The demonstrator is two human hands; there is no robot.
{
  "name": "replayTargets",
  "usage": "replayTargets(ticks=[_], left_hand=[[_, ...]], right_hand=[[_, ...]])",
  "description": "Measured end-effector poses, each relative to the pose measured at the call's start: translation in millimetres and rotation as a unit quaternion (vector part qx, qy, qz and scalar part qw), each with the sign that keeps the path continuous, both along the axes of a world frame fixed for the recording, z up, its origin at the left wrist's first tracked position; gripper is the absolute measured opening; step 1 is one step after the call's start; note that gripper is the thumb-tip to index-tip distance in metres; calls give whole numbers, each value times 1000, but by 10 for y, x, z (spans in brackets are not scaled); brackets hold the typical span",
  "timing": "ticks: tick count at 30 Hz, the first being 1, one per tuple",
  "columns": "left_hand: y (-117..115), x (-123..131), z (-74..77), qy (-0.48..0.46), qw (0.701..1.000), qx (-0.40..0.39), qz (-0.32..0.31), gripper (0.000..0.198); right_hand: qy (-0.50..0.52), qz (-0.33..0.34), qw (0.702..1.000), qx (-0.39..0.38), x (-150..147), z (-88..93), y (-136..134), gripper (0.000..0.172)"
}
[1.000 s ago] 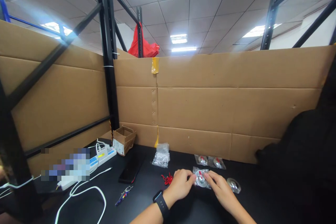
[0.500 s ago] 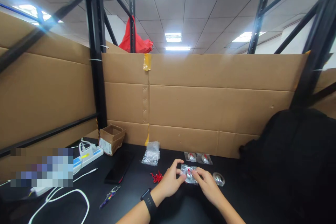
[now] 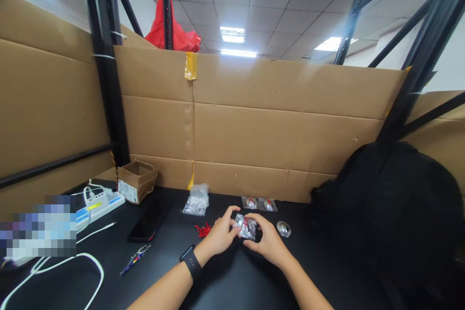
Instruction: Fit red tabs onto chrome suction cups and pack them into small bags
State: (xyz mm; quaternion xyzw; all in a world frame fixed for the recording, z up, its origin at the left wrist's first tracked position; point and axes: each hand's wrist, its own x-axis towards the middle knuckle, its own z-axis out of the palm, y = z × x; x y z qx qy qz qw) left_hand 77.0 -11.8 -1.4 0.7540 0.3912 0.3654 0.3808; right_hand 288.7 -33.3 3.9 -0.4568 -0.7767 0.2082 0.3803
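Note:
Both hands meet over the black table (image 3: 232, 281). My left hand (image 3: 220, 236), with a black watch on its wrist, and my right hand (image 3: 267, 241) pinch a small clear plastic bag (image 3: 245, 226) between them; a shiny metal disc with a red bit shows inside it. A bare metal disc (image 3: 284, 228) lies just right of my right hand. Two more bagged discs (image 3: 259, 203) lie behind, near the cardboard wall. A small heap of red cord (image 3: 203, 229) lies left of my left hand.
A clear bag of small parts (image 3: 196, 200), a dark phone (image 3: 148, 223), a key ring (image 3: 133, 258), an open cardboard box (image 3: 137, 180), a power strip (image 3: 97, 202) with white cables, and a large black bag (image 3: 392, 213) at right. Cardboard walls (image 3: 276, 126) and black rack posts (image 3: 105, 63) enclose the table.
The head has turned right and tipped, shifting everything left. The bagged disc has been lifted off the table and both hands have closed in around it.

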Motion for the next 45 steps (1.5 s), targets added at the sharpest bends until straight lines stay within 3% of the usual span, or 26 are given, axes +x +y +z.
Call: replayTargets(ticks=[4, 9, 14, 18, 25, 30, 33, 37, 42, 45], left_hand=[[-15, 8, -12, 27, 1000, 9, 6, 52], [-42, -5, 25, 32, 999, 21, 1, 53], [-58, -17, 69, 21, 1000, 13, -12, 50], [-24, -78, 125, 19, 1000, -3, -14, 47], [30, -227, 200, 147, 979, 138, 42, 34], [143, -322, 173, 161, 972, 169, 38, 33], [243, -454, 197, 152, 968, 195, 49, 29], [331, -698, 274, 187, 950, 234, 88, 23], [351, -859, 329, 263, 941, 212, -15, 15], [349, -835, 311, 268, 940, 206, -42, 23]], right_hand=[[-60, -14, 998, 29, -14, 57, -30, 54], [-30, 4, 999, 29, 12, 83, -46, 46], [-76, -4, 991, 109, 21, 65, 17, 45], [-84, 14, 987, 134, 177, 84, 293, 43], [-200, -160, 964, 68, 563, 273, 962, 38], [-208, -123, 968, 59, 507, 328, 1120, 29], [-181, -112, 975, 65, 598, 315, 1091, 24], [-121, -134, 983, 31, 1000, 257, 856, 32], [-135, -101, 984, -59, 1356, 111, 454, 53], [-117, -130, 983, -57, 1333, -30, 328, 42]])
